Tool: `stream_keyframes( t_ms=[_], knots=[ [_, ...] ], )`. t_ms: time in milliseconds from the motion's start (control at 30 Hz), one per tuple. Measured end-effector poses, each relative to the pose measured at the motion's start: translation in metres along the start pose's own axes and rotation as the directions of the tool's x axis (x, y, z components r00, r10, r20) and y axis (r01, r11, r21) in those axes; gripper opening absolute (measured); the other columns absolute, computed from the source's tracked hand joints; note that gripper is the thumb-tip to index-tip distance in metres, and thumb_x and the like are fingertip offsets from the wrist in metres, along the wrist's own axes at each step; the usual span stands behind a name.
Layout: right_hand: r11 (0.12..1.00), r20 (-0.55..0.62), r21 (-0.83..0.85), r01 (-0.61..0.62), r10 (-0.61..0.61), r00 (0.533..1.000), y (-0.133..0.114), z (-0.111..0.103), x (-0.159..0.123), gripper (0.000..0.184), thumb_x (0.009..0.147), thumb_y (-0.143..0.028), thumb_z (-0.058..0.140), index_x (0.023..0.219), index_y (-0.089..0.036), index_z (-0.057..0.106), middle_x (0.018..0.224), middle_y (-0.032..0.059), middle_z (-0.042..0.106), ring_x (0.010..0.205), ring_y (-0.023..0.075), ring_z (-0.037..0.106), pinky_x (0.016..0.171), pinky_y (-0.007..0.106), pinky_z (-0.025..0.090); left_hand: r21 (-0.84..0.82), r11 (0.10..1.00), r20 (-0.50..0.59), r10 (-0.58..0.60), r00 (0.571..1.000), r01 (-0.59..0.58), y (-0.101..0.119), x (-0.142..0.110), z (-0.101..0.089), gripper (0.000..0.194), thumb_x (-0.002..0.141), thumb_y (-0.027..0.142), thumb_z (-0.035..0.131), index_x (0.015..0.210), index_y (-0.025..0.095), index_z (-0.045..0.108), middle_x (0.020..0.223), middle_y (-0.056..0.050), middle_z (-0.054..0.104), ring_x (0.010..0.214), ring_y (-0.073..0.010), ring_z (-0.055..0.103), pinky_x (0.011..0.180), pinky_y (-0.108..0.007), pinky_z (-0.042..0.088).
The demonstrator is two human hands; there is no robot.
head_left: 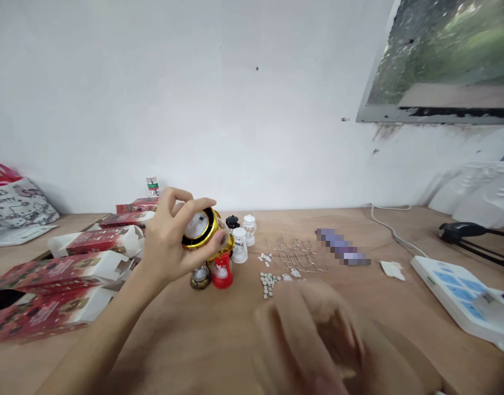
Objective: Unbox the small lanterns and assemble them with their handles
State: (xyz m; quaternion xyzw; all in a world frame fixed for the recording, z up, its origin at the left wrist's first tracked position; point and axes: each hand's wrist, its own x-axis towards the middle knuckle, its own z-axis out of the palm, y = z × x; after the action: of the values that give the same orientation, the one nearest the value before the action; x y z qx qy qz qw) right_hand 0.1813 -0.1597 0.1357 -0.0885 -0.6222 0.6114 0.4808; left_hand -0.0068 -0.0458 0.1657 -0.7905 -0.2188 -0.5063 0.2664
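My left hand [163, 244] is closed around a small gold lantern [214, 227], tipped so that its round base with a black ring and a white centre faces me. Just below and behind it stand several mini lanterns: a red lantern [222, 271], a bronze-coloured lantern [200, 278], two white ones with a white lantern [239, 246] in front, and a black-topped lantern [232, 221]. Close to me in front, my right hand [313, 334] is smeared by motion with its fingers curled. Whether anything is in it cannot be made out.
Small round pieces [268, 282] and bent wires [297, 255] lie mid-table. Open red boxes [71, 269] line the left, near a printed bag [23, 203]. To the right are a pixelated purple item [342, 247], a white scrap [392, 270], a power strip [453, 296] and black cables [478, 241].
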Motion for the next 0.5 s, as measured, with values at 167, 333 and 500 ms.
stream_keyframes(
  t_ms=[167, 333, 500],
  knots=[
    [0.782, 0.077, -0.613, 0.110, -0.080, 0.994, -0.020, -0.049, 0.025, 0.031, 0.080, -0.030, 0.065, 0.107, -0.025, 0.050, 0.100, 0.0029, 0.061, 0.084, 0.0140, 0.062, 0.071, 0.028, 0.052, -0.153, 0.960, 0.029, -0.232, 0.972, 0.233, -0.007, -0.004, 0.011, 0.024, 0.079, 0.029, 0.060, 0.100, 0.023, 0.051, 0.094, -0.004, 0.051, 0.087, -0.0196, 0.054, 0.072, -0.035, 0.051],
    [-0.162, -0.228, -0.957, -0.239, -0.085, 0.970, -0.028, -0.108, 0.039, 0.033, 0.083, -0.028, 0.055, 0.116, -0.022, 0.051, 0.115, 0.0089, 0.058, 0.106, 0.0261, 0.055, 0.089, 0.044, 0.045, -0.403, 0.804, 0.129, -0.422, 0.897, 0.436, -0.018, -0.010, 0.030, 0.037, 0.070, 0.026, 0.068, 0.096, 0.023, 0.042, 0.096, -0.002, 0.049, 0.079, -0.0140, 0.056, 0.065, -0.030, 0.053],
    [-0.402, -0.568, -0.784, -0.474, 0.152, 0.809, -0.025, -0.171, 0.044, 0.036, 0.084, -0.026, 0.053, 0.119, -0.019, 0.052, 0.118, 0.0100, 0.059, 0.102, 0.0223, 0.059, 0.084, 0.034, 0.046, -0.384, 0.812, 0.091, -0.441, 0.893, 0.440, -0.022, -0.010, 0.034, 0.038, 0.066, 0.024, 0.070, 0.093, 0.022, 0.043, 0.096, -0.002, 0.048, 0.083, -0.0144, 0.055, 0.068, -0.031, 0.055]
  ],
)
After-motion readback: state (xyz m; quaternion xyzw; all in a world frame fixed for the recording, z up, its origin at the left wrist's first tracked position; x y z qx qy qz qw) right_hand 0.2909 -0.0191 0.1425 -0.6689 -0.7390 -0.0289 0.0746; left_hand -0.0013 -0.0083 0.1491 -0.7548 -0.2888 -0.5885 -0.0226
